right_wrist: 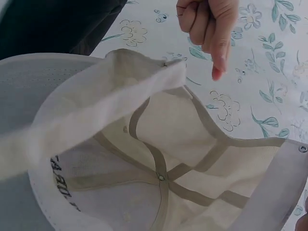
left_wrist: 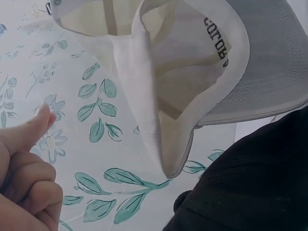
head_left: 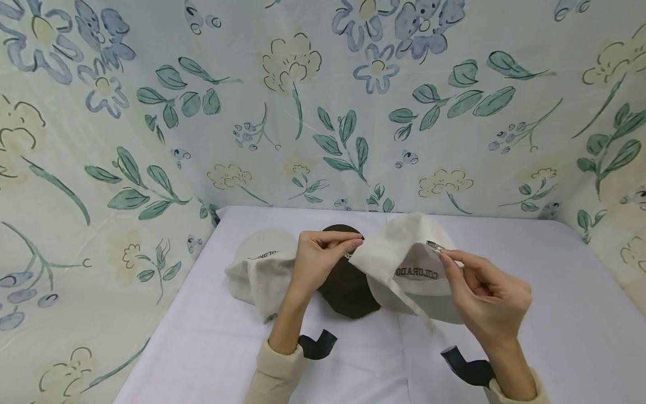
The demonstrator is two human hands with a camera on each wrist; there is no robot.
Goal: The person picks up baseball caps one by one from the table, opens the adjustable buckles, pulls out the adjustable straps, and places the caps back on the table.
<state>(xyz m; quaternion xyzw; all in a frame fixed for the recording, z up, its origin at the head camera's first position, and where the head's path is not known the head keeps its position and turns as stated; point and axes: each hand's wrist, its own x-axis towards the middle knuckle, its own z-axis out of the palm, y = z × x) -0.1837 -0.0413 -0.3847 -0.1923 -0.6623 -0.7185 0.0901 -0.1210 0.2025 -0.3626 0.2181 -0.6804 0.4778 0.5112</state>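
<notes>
An off-white cap [head_left: 424, 227] with a grey brim [head_left: 439, 310] is held up over the table, its inside facing me and the COLORADO lettering [head_left: 416, 272] reading reversed. My right hand [head_left: 487, 294] pinches the small metal buckle [head_left: 434, 246] on the cap's back edge between thumb and index finger. The loose strap [head_left: 409, 300] dangles from the other side of the opening. My left hand [head_left: 320, 261] has thumb and index tips together and other fingers curled. In the right wrist view, a gap separates the left fingertips [right_wrist: 217, 72] from the strap end [right_wrist: 178, 74].
Behind the hands, a dark brown cap [head_left: 343, 289] lies on the white-covered table [head_left: 197, 342]. To its left sits another off-white cap [head_left: 259, 275] with lettering. Black devices [head_left: 318, 345] are worn on both wrists. Floral cloth [head_left: 323, 112] hangs around the back and sides.
</notes>
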